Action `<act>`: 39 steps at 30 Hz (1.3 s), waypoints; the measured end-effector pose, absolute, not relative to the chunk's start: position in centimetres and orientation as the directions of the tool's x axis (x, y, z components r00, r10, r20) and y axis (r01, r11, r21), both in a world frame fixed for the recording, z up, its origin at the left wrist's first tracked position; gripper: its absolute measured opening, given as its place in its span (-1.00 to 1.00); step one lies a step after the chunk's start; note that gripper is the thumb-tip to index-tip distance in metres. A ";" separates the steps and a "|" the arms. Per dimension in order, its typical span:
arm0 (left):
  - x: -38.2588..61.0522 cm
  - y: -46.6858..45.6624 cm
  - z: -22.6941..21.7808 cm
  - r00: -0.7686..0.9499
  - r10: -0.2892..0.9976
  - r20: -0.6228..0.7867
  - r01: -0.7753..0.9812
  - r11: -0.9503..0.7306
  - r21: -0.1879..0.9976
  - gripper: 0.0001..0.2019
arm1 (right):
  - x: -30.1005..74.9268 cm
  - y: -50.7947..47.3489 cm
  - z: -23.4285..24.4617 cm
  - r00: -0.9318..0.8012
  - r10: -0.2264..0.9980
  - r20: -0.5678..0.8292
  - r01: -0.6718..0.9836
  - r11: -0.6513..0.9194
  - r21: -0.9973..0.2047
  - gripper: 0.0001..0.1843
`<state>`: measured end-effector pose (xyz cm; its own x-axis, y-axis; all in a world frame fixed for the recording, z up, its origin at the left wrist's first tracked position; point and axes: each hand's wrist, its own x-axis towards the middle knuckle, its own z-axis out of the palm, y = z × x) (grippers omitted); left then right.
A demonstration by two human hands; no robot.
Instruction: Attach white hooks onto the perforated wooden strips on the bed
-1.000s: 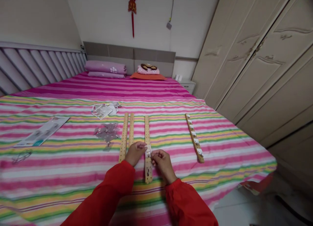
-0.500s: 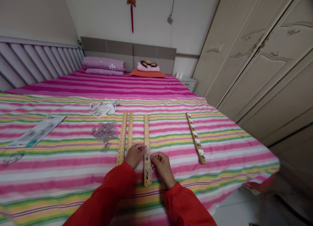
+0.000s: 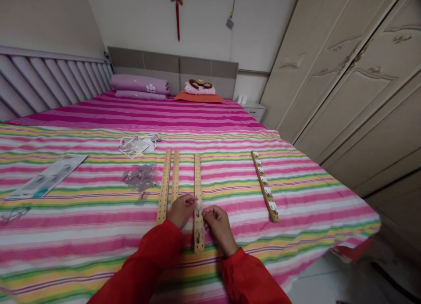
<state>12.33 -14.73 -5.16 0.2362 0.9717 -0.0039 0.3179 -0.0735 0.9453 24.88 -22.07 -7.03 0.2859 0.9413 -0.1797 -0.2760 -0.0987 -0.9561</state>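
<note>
In front of me a perforated wooden strip (image 3: 198, 177) lies lengthwise on the striped cloth. One clear hook with a metal prong (image 3: 198, 237) is on its near end. Just beyond it, my left hand (image 3: 181, 211) and my right hand (image 3: 217, 227) pinch a second clear-backed hook (image 3: 198, 211) from both sides, against the strip. Fingertips partly cover its edges. Two more perforated strips (image 3: 163, 185) (image 3: 175, 172) lie left of it, close together; my left hand covers the near end of one. Further right, another strip (image 3: 263, 185) carries several white-backed hooks.
Left of the strips lie a pile of clear hooks (image 3: 141, 177) and some opened packets (image 3: 134, 146). A long package (image 3: 49, 177) rests farther left, beside a loose clear wrapper (image 3: 16, 212). The bed's right edge drops to the floor near a wardrobe (image 3: 355, 93).
Both hands stay at the same hook with almost the same pinch. The view has shifted very slightly; nothing else visibly moves.
</note>
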 end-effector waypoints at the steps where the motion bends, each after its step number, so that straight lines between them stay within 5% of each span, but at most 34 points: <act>1: 12.4 -14.7 -5.4 0.229 0.973 -0.001 0.316 -0.074 0.946 -0.84 | 24.9 -22.0 -7.1 0.283 0.942 -0.180 -0.275 -0.100 -0.956 -0.71; 9: 12.6 -14.4 -6.2 0.145 0.989 0.016 0.352 -0.067 0.934 -0.89 | 24.3 -22.1 -8.0 0.354 0.930 -0.096 -0.226 -0.015 -0.974 -0.75; 13: 12.6 -15.1 -5.8 0.197 0.970 0.139 0.409 -0.210 0.888 -0.96 | 24.6 -22.3 -7.8 0.361 0.931 0.053 -0.047 0.075 -0.996 -0.74; 17: 12.1 -16.5 -5.0 0.378 0.889 0.257 0.569 -0.442 0.694 -0.78 | 25.2 -22.5 -7.4 0.205 0.955 0.216 0.275 0.155 -0.949 -0.61; 21: 11.5 -17.7 -4.4 0.473 0.855 0.212 0.741 -0.516 0.429 -0.68 | 25.5 -22.5 -7.2 0.082 0.975 0.204 0.522 0.133 -0.843 -0.55; 27: 10.9 -18.0 -4.1 0.479 0.869 0.125 0.814 -0.492 0.309 -0.60 | 25.6 -22.4 -6.7 0.009 0.988 0.157 0.645 0.114 -0.756 -0.49; 34: 10.8 -18.1 -4.2 0.479 0.872 0.100 0.815 -0.484 0.318 -0.56 | 25.1 -22.6 -5.8 0.008 0.997 0.075 0.723 0.046 -0.689 -0.48; 39: 9.5 -17.5 -4.2 0.463 0.874 0.149 0.662 -0.453 0.597 -0.65 | 26.3 -22.4 -6.4 -0.014 0.992 0.121 0.437 0.115 -0.892 -0.52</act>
<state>9.52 -17.47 -4.24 0.4625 0.8739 0.1493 0.6623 -0.4525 0.5971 26.27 -22.42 -6.41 -0.0142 0.9925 0.1215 0.4367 0.1155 -0.8922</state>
